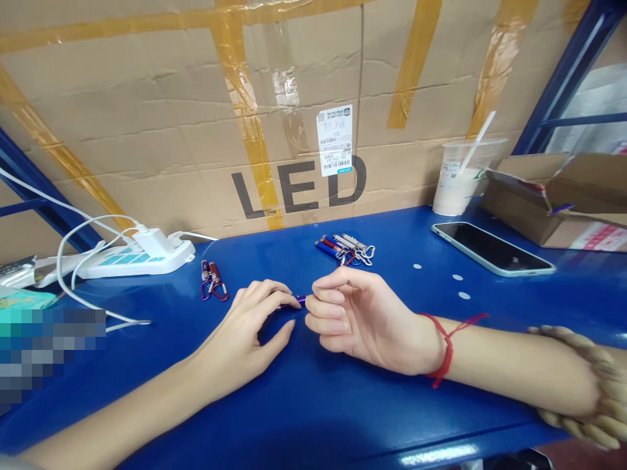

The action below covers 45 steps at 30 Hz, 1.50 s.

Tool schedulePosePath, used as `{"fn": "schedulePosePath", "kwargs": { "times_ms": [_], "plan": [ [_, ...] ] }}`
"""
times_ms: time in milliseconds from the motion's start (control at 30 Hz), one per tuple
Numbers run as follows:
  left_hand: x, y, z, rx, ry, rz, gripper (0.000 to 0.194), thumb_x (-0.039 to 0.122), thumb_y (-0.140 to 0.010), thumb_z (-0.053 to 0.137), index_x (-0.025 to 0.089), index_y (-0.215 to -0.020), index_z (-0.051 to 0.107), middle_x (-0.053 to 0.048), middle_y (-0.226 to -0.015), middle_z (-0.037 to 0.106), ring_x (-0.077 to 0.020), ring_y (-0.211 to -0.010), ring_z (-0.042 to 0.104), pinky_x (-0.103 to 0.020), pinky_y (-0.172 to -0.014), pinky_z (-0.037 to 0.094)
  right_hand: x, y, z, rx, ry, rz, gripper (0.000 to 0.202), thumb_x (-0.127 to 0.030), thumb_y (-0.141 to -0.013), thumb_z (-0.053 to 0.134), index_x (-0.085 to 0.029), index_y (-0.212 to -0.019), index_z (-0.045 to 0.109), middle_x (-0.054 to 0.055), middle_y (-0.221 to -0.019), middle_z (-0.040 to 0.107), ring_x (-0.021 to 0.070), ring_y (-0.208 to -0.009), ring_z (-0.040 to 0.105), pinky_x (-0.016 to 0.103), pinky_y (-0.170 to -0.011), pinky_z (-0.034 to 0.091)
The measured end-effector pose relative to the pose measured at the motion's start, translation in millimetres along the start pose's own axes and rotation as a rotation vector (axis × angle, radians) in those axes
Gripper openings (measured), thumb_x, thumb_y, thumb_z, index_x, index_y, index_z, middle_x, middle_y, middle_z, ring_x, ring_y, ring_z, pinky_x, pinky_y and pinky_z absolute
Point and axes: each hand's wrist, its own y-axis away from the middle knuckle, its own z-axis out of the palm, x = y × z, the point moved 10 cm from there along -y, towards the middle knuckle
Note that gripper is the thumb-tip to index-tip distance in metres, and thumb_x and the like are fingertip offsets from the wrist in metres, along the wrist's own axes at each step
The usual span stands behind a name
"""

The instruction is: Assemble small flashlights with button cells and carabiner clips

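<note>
A slim purple metal penlight (pixel 302 301) lies level between the two hands, low over the blue table. My left hand (pixel 252 326) has its fingers bent over the penlight's left part, with the thumb apart below. Beside it, my right hand (pixel 355 316) is turned partly palm up, its fingers curled and the thumb laid along the index finger. The penlight's right end disappears at these fingertips, so what they grip is hidden. Behind the right hand lies a cluster of silver, red and blue penlights (pixel 345 248) with clips. Two more penlights (pixel 212 279), purple and red, lie at the left.
A white power strip (pixel 142 258) with cables stands at the left. Towards the right are a phone (pixel 494 248), a drink cup (pixel 455 186) and an open cardboard box (pixel 563 202). A large carton (pixel 171 130) walls the back of the blue table (pixel 274 405).
</note>
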Motion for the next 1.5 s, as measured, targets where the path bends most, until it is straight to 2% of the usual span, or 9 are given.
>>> {"fn": "schedulePosePath", "kwargs": {
  "times_ms": [433,567,733,967,1067,1267,1500],
  "plan": [
    [1,0,-0.3,-0.001,-0.006,-0.006,0.019,0.021,-0.085,0.043,0.023,-0.101,0.053,-0.005,-0.109,0.055,-0.0195,-0.099,0.048,-0.035,-0.084,0.037,-1,1,-1,0.013,0.047,-0.016,0.026,-0.019,-0.076,0.051,-0.014,-0.053,0.042,-0.005,-0.051,0.035,0.0049,-0.046,0.034,0.014,-0.042,0.029],
    [2,-1,-0.5,-0.003,0.006,0.0,0.019,0.02,-0.084,0.043,0.023,-0.1,0.054,-0.005,-0.108,0.056,-0.0199,-0.097,0.049,-0.035,-0.082,0.038,-3,2,-8,0.083,0.147,-0.06,0.017,-0.009,-0.071,0.062,-0.015,-0.065,0.047,-0.006,-0.061,0.042,0.0031,-0.052,0.038,0.011,-0.04,0.026],
    [2,-1,-1.1,0.004,0.018,-0.002,0.019,0.019,-0.084,0.044,0.022,-0.1,0.054,-0.005,-0.107,0.056,-0.0197,-0.096,0.049,-0.035,-0.081,0.038,-4,2,-10,0.09,0.181,-0.095,0.022,-0.006,-0.067,0.065,-0.016,-0.067,0.044,-0.006,-0.066,0.041,0.0014,-0.051,0.032,0.009,-0.038,0.021],
    [0,0,0.5,-0.011,0.032,-0.011,0.02,0.018,-0.084,0.044,0.023,-0.101,0.053,-0.004,-0.108,0.055,-0.0197,-0.097,0.048,-0.035,-0.082,0.037,2,0,1,-0.025,0.041,-0.011,0.019,0.004,-0.058,0.045,-0.014,-0.062,0.042,-0.004,-0.063,0.034,0.0034,-0.051,0.029,0.01,-0.037,0.024],
    [0,0,0.9,-0.015,0.032,-0.01,0.019,0.016,-0.083,0.045,0.022,-0.1,0.052,-0.004,-0.107,0.055,-0.0193,-0.097,0.048,-0.035,-0.081,0.037,2,0,1,-0.03,0.007,-0.001,0.017,0.002,-0.059,0.044,-0.014,-0.064,0.045,-0.004,-0.063,0.033,0.0039,-0.05,0.027,0.01,-0.037,0.024],
    [1,0,-0.2,0.0,0.036,-0.002,0.019,0.016,-0.083,0.045,0.021,-0.099,0.052,-0.005,-0.107,0.055,-0.0193,-0.097,0.048,-0.035,-0.083,0.038,3,-1,-3,0.015,0.012,0.007,0.013,-0.001,-0.06,0.048,-0.014,-0.064,0.048,-0.003,-0.064,0.038,0.0033,-0.051,0.034,0.01,-0.036,0.024],
    [1,0,-0.9,0.013,0.025,-0.003,0.019,0.019,-0.083,0.045,0.022,-0.1,0.053,-0.005,-0.108,0.055,-0.0195,-0.096,0.049,-0.034,-0.08,0.038,3,1,-1,0.043,0.114,-0.003,0.018,-0.001,-0.064,0.058,-0.014,-0.064,0.046,-0.005,-0.066,0.037,0.0019,-0.053,0.036,0.01,-0.037,0.023]
  ]
}}
